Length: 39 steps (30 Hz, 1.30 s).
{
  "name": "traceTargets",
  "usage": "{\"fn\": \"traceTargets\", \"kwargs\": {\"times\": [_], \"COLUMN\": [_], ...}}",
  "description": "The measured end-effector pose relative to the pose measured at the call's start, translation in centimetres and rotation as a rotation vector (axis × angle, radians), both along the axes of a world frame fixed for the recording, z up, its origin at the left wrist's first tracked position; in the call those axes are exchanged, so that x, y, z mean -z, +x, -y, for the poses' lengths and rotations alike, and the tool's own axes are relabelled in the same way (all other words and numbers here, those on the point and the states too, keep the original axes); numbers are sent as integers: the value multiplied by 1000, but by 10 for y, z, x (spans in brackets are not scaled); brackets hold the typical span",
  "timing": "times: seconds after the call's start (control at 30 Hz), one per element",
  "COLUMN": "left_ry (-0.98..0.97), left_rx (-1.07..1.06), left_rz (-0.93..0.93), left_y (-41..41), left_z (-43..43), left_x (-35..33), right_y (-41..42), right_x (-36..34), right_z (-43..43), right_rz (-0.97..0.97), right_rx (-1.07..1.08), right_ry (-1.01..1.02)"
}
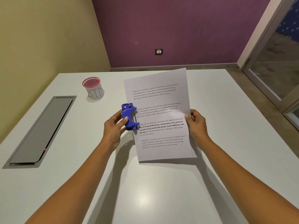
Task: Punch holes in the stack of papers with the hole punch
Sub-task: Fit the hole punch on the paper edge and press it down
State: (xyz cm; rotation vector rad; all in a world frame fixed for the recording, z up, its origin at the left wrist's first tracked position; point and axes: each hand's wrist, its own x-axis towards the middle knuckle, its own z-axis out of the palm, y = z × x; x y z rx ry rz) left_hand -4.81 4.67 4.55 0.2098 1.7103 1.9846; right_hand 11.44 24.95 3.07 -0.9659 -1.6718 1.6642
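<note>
A stack of white printed papers is held up above the white table, tilted slightly. My right hand pinches its right edge at mid-height. A blue hole punch sits over the stack's left edge, with the paper slid into its slot. My left hand grips the punch, thumb on its blue lever and fingers behind it. The punch's underside and the paper edge inside it are hidden.
A small white cup marked "BIN" with a pink mesh rim stands at the back left of the table. A grey recessed cable hatch runs along the left side. A glass door stands on the right beyond the table.
</note>
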Motion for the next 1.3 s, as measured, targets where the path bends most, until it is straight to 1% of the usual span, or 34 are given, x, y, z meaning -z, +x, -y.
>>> {"fn": "traceTargets", "kwargs": {"times": [0.2,0.33,0.6,0.83,1.1,1.3], "left_ry": [-21,-70,-293,-466,-667,-839], "left_rx": [21,44,84,137,158,158], "left_rz": [24,48,109,121,3,-220], "left_y": [-7,-13,-36,-52,-64,-51], "left_z": [-3,-6,-24,-43,-53,-60], "left_x": [8,15,37,51,71,65], "right_y": [-2,-5,-18,-31,-37,-39], "right_x": [9,18,49,73,80,81], "right_z": [-5,-8,-13,-18,-19,-18], "right_rz": [26,59,164,242,324,385], "right_rx": [-17,-35,-18,29,35,38], "right_ry": [-40,-79,-240,-327,-286,-227]}}
